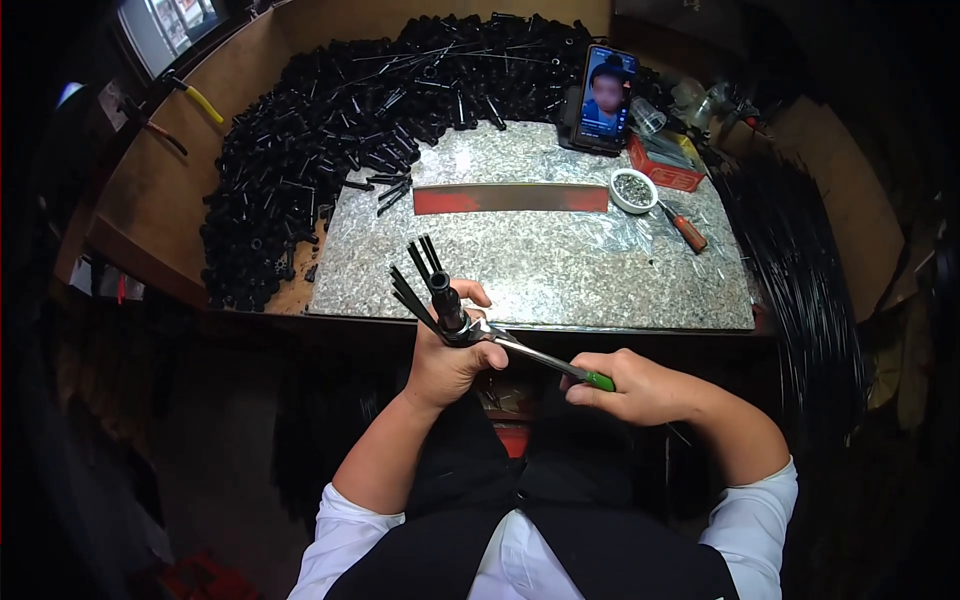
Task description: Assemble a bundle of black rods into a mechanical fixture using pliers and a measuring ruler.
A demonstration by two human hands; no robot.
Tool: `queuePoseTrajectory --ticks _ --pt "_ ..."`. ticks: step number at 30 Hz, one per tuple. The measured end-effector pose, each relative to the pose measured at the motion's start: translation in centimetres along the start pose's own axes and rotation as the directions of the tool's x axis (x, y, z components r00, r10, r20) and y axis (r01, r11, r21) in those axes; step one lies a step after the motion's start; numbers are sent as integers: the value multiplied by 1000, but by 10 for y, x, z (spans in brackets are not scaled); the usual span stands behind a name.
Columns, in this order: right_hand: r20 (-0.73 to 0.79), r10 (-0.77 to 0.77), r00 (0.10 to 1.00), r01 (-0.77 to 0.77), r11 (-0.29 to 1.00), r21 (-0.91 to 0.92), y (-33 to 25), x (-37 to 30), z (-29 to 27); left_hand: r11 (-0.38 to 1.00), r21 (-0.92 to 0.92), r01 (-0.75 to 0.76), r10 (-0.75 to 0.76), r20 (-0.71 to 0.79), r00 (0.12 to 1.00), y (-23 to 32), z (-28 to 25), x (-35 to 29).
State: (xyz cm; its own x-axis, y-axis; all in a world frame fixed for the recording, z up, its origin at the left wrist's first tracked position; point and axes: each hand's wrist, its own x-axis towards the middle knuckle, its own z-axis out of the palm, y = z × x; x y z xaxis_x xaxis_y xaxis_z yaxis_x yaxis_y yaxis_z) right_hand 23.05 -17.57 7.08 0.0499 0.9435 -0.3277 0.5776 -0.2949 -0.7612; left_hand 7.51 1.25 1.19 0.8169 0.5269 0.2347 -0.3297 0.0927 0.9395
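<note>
My left hand is closed around a black tubular part just in front of the table's near edge. Its round open end points up, and several thin black rods fan out beside it. My right hand grips the green handle of a pair of shiny metal pliers. The pliers reach across to the left, and their jaws meet the base of the black part by my left thumb. What lies between the jaws is too small to make out.
Black tubular parts are heaped along the back and left of the speckled stone slab. On it lie a flat red-brown bar, a white bowl of small metal bits and a screwdriver. A phone stands behind; black rods hang right.
</note>
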Motion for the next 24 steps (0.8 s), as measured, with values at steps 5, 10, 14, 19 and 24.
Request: queuePoseTrajectory --ticks 5,10,14,19,24 --pt "-11 34 999 -33 996 86 -3 3 7 993 -105 56 -53 22 998 0 -4 -2" --pt "-154 -41 987 40 999 -8 -3 4 10 978 -189 86 -82 30 996 -2 -11 2" --pt "-371 -341 864 137 868 -478 -3 -12 2 971 -183 154 -125 159 979 10 -16 6" --pt "-323 -332 887 53 766 -641 -23 -26 -11 982 -97 165 -145 187 972 6 -19 7" --pt "-307 -356 882 13 671 -741 -31 -33 -18 985 -87 146 -122 231 965 -1 -15 10"
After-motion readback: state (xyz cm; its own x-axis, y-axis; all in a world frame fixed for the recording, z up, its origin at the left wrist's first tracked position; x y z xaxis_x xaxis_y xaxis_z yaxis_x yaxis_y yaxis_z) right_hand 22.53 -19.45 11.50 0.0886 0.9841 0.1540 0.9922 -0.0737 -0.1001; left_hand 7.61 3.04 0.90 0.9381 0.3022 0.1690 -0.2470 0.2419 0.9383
